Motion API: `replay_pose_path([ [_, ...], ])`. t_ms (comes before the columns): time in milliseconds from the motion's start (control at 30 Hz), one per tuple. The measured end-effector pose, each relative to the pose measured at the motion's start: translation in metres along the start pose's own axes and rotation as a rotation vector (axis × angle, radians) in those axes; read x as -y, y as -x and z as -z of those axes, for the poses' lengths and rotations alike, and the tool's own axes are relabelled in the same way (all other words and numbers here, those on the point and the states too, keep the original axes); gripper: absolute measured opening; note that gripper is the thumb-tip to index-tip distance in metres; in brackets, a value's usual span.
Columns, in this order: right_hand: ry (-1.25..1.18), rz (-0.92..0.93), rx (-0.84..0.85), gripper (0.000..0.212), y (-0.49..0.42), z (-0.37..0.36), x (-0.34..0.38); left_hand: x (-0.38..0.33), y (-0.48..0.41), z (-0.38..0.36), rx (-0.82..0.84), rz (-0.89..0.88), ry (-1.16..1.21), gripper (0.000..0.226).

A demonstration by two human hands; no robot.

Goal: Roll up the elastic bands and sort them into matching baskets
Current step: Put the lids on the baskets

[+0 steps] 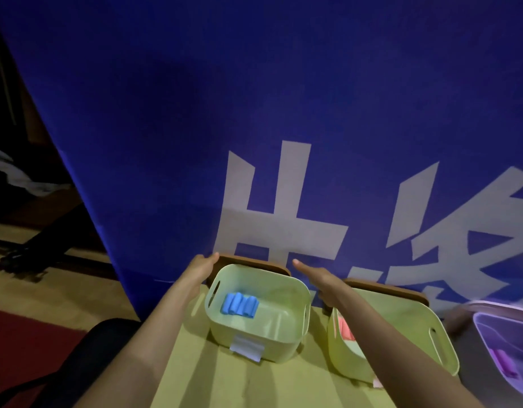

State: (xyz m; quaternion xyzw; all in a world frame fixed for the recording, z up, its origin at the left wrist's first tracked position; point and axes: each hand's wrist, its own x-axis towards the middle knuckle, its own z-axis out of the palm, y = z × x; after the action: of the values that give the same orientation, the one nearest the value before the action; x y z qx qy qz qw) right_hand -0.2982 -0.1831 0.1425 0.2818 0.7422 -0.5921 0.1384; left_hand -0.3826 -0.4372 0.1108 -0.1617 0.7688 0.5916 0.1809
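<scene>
My left grip (202, 265) and right grip (311, 274) reach past the green basket (286, 340) of blue rolled bands (240, 304), fingers straight, holding nothing.

Right forearm (372, 319) hides most of the pink rolls (346, 331); frame's right edge crops the purple basket (489, 340).

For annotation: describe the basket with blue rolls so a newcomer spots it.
Below the blue banner, three baskets line the table. Take the leftmost pale green basket. Only it holds blue rolled bands; its green neighbour holds a pink roll.
</scene>
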Motion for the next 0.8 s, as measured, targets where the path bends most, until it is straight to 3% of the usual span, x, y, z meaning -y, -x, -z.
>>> replay_pose_path([
  [100,0.012,-0.040,0.033,0.072,-0.010,-0.009,-0.002,0.005,-0.028,-0.008,-0.040,0.043,-0.021,0.071],
  [200,-0.015,-0.058,0.061,0.105,-0.059,-0.011,-0.019,0.011,-0.050,-0.013,-0.040,0.095,-0.024,0.077],
  [300,-0.045,-0.057,0.110,0.078,-0.082,-0.014,-0.032,0.020,-0.068,-0.013,-0.007,0.119,-0.007,0.084],
  [433,-0.094,-0.071,0.046,0.108,-0.098,-0.018,-0.037,0.025,-0.080,-0.013,-0.008,0.121,0.013,0.097],
  [533,-0.097,-0.091,0.024,0.114,-0.102,-0.020,-0.038,0.028,-0.084,-0.014,-0.027,0.105,0.022,0.095],
  [600,-0.104,-0.099,0.033,0.104,-0.100,-0.025,-0.035,0.033,-0.086,-0.016,-0.019,0.097,0.014,0.090],
  [700,-0.138,-0.111,0.032,0.071,-0.093,-0.033,-0.029,0.039,-0.087,-0.016,-0.031,0.100,0.006,0.090],
  [800,-0.185,-0.133,0.057,0.063,-0.097,-0.032,-0.030,0.039,-0.089,-0.014,-0.017,0.092,0.009,0.095],
])
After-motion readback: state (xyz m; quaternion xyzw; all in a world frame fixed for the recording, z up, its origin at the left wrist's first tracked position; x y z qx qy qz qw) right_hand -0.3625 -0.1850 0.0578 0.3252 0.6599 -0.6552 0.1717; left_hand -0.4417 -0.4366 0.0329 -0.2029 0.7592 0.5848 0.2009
